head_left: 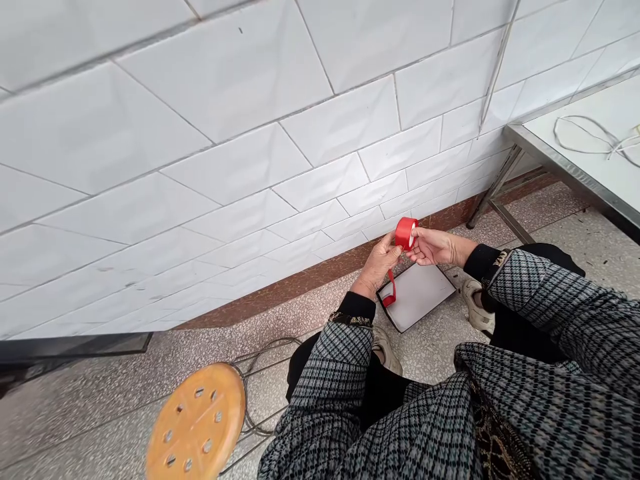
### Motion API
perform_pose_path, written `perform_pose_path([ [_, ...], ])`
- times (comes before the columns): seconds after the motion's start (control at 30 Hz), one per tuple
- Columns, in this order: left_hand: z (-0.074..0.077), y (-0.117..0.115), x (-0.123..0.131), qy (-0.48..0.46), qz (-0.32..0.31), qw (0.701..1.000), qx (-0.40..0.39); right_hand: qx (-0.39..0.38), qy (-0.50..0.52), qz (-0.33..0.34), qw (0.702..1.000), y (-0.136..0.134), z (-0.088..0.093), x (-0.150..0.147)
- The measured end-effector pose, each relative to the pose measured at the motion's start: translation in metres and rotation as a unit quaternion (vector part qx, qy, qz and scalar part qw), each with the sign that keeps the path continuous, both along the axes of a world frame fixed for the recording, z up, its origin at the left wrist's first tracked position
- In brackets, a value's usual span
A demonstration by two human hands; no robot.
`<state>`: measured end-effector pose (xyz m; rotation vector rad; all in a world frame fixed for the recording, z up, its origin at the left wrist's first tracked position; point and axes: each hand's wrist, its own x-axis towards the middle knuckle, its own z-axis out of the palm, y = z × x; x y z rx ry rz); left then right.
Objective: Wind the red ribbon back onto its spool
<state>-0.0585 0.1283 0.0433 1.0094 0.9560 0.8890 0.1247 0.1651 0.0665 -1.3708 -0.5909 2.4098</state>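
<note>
A roll of red ribbon [403, 233] with a white core is held up between my two hands, above the floor by the wall. My right hand [434, 247] grips the roll from the right, with the thumb at the core's opening. On the other side, my left hand [379, 265] is closed at the roll's lower left edge, pinching the ribbon. A loose ribbon tail [392, 288] hangs below my left hand. Beneath lies a flat white panel [420, 297] with dark edges, on the floor between my shoes.
An orange round stool [197, 427] with holes in its seat stands at the lower left. To the right is a metal-framed table [600, 153] with a white cable [587, 127] on it. A white tiled wall [240, 160] rises in front of me. The speckled floor [270, 327] runs along it.
</note>
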Motion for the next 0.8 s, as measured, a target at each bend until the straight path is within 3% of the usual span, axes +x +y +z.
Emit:
perform_pose_path([
  [0.1, -0.001, -0.003, -0.001, -0.038, 0.007, 0.999, -0.018, 0.121, -0.064, 0.013, 0.990, 0.005, -0.005, 0.001],
  [0.17, -0.002, -0.004, -0.003, -0.043, 0.004, 0.999, -0.028, 0.263, -0.158, 0.024, 0.951, 0.010, -0.008, 0.004],
  [0.27, -0.003, -0.005, -0.008, -0.027, -0.016, 0.999, -0.043, 0.468, -0.321, 0.105, 0.817, 0.018, -0.014, 0.010],
  [0.33, -0.004, -0.006, -0.011, -0.017, -0.027, 0.998, -0.053, 0.541, -0.370, 0.176, 0.734, 0.020, -0.017, 0.014],
  [0.4, -0.004, -0.007, -0.011, -0.016, -0.031, 0.998, -0.061, 0.565, -0.385, 0.216, 0.697, 0.020, -0.019, 0.015],
  [0.5, -0.006, -0.010, -0.005, -0.027, -0.015, 0.998, -0.058, 0.557, -0.401, 0.227, 0.691, 0.018, -0.017, 0.014],
  [0.63, -0.009, -0.010, 0.004, -0.015, 0.045, 0.999, -0.024, 0.518, -0.466, 0.192, 0.691, 0.020, -0.011, 0.011],
  [0.8, -0.011, -0.004, 0.003, 0.067, 0.132, 0.989, 0.020, 0.473, -0.488, 0.145, 0.719, 0.029, -0.013, 0.016],
])
